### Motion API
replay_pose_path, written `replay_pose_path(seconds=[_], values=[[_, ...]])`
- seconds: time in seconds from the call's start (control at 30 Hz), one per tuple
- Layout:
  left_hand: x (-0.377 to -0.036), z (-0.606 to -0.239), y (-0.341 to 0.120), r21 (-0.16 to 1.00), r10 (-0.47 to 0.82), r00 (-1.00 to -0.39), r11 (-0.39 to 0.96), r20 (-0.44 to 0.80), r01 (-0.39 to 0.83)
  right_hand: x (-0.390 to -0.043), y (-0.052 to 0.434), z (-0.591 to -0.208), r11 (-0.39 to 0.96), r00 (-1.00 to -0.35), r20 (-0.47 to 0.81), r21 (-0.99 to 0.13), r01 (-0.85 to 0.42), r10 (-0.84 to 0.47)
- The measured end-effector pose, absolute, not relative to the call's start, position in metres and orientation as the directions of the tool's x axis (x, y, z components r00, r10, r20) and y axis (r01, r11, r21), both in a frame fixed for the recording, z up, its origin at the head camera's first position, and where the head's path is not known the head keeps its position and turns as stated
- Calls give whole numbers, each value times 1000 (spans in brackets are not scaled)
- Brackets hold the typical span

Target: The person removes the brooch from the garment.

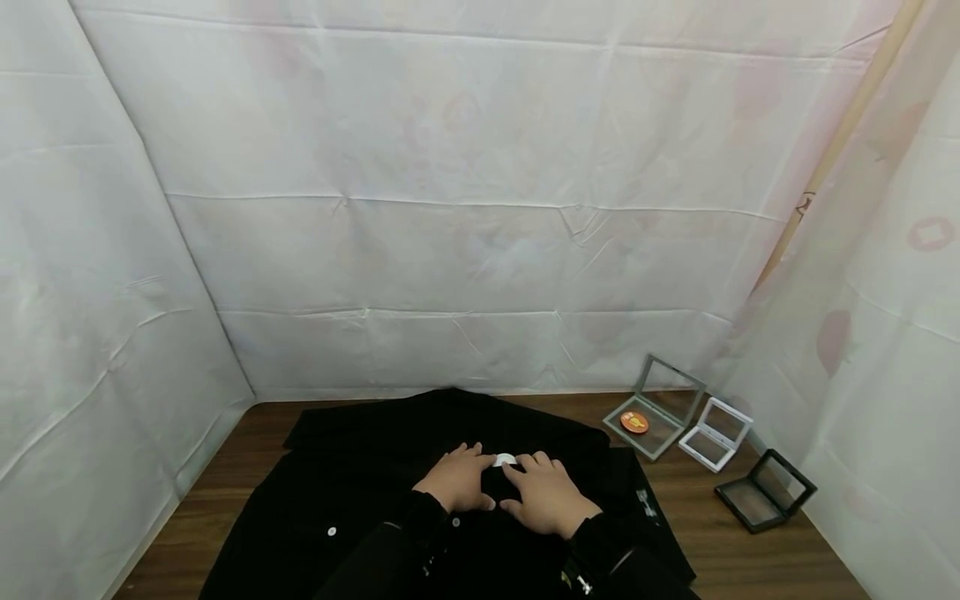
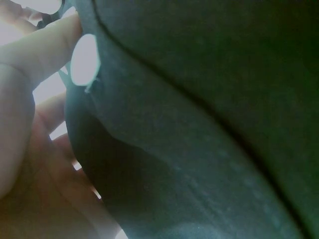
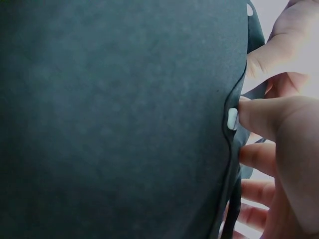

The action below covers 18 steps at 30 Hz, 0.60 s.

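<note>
A black garment [image 1: 352,492] lies spread on the wooden table [image 1: 750,554]. Both hands rest on its middle, fingertips meeting at a small white button [image 1: 505,459]. My left hand [image 1: 471,465] pinches the fabric edge beside the button [image 2: 84,59], with one finger [image 2: 45,47] against it and the other fingers behind the cloth. My right hand [image 1: 528,472] pinches the button [image 3: 232,119], its thumb [image 3: 264,117] on the button's face and the fingers behind the cloth edge. Black sleeves cover both wrists.
At the right back stand three hinged display frames: a grey one [image 1: 663,400] holding an orange disc [image 1: 635,422], a white one [image 1: 716,433] and a black one [image 1: 765,492]. White sheeting walls in the table on three sides. Another white button [image 1: 332,531] shows lower left.
</note>
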<state>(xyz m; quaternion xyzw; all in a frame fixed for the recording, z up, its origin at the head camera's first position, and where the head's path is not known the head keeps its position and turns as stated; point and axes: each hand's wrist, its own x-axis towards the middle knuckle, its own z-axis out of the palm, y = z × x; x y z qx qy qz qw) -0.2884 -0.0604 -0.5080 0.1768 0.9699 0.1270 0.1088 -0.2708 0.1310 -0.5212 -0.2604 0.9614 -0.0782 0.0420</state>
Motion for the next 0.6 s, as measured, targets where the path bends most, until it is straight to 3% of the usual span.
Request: replay_pose_path(seconds=[0.6], values=[[-287,-509,-62,326,377,-912,893,-162,311,-283,132,-513,839,-860,-55,-262,-477,-507]])
